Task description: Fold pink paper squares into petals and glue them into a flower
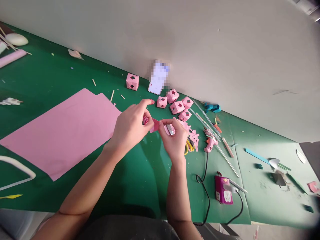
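Note:
A small pink paper piece (pixel 155 125) is pinched between both hands over the green table. My left hand (pixel 132 121) grips its left end between thumb and bent fingers, one finger stretched out above. My right hand (pixel 175 140) holds the right end with thumb and index finger; the piece is partly hidden by the fingers. Just beyond the hands sit several folded pink paper shapes (pixel 177 107) with diamond-shaped holes. Another such shape (pixel 132 82) stands apart near the wall. Cut pink paper strips (pixel 194 137) and yellow-handled scissors (pixel 190 146) lie beside my right hand, partly covered by it.
A large pink sheet (pixel 67 130) covers the table's left side. A phone (pixel 158 78) leans on the wall. Right of my hands are a pink glue gun (pixel 211 143), clear glue sticks (pixel 227 160) and a purple power strip (pixel 223 190) with black cords.

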Tool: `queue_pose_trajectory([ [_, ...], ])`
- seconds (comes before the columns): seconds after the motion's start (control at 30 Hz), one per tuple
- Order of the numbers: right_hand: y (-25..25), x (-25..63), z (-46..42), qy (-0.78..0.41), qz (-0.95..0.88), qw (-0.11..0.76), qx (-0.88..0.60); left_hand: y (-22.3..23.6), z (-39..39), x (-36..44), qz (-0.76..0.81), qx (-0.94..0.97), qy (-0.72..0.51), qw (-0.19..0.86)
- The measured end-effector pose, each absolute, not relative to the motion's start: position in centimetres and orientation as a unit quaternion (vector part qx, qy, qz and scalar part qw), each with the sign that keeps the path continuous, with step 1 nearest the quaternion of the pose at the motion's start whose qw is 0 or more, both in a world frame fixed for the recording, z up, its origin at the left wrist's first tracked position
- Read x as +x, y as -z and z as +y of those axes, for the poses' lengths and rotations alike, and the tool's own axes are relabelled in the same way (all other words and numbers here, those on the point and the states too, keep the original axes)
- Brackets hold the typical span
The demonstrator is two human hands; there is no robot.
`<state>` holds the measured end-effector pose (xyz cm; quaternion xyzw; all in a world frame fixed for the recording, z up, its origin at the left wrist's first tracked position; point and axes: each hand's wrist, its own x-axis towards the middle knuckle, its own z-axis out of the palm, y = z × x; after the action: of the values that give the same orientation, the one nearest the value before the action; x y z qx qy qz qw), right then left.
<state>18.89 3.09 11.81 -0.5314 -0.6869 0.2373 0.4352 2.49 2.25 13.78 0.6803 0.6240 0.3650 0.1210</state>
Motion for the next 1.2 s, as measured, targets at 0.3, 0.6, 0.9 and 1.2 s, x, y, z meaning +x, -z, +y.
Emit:
queue_pose_trajectory([
  [0.3,-11.7,19.4,3.6,-0.214,-0.595,0.521,-0.574,-14.0,2.3,1.5,0.638,0.616,-0.425,0.182],
  [0.6,-11.0,17.6,3.4,-0.235,-0.537,0.574,-0.572,-13.2,2.4,2.7,0.553,0.613,-0.471,0.311],
  [0.9,-10.6,17.6,3.4,-0.317,-0.629,0.420,-0.573,-13.1,2.7,1.9,0.605,0.654,-0.437,0.122],
  [1.2,-11.1,18.9,3.9,-0.216,-0.651,0.475,-0.551,-13.0,2.5,2.6,0.552,0.718,-0.400,0.141],
])
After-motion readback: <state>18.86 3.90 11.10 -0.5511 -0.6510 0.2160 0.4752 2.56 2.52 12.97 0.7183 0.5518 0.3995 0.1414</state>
